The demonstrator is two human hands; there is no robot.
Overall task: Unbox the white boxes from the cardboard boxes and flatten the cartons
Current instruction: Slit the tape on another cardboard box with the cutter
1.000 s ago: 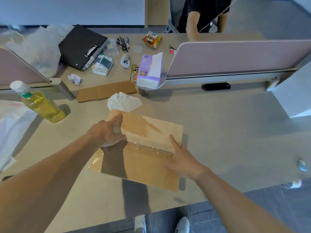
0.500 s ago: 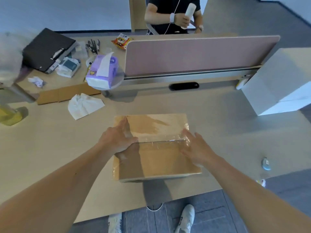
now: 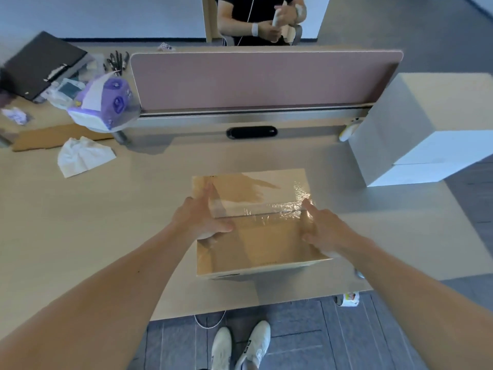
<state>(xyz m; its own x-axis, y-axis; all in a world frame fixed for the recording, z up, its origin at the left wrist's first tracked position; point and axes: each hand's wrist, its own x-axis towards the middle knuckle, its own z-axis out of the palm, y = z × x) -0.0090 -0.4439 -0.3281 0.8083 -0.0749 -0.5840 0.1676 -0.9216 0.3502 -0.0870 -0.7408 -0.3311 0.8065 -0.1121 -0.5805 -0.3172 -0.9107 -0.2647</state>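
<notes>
A brown cardboard box lies closed on the desk near its front edge, with clear tape across the top seam. My left hand rests flat on the box's left side, fingers along the top. My right hand presses flat on the right side by the tape's end. Both hands are open on the carton and grasp nothing. Two stacked white boxes stand at the right of the desk. A flattened strip of cardboard lies at the far left.
A pink divider panel runs across the back of the desk. Left of it are a purple tissue pack, a crumpled white tissue, a black binder and pens. A person sits behind the divider. My white shoes show below.
The view has swung right, so the bottle at left is gone and the white boxes are in view. The carton now lies square to me, with my right hand moved to its right side.
</notes>
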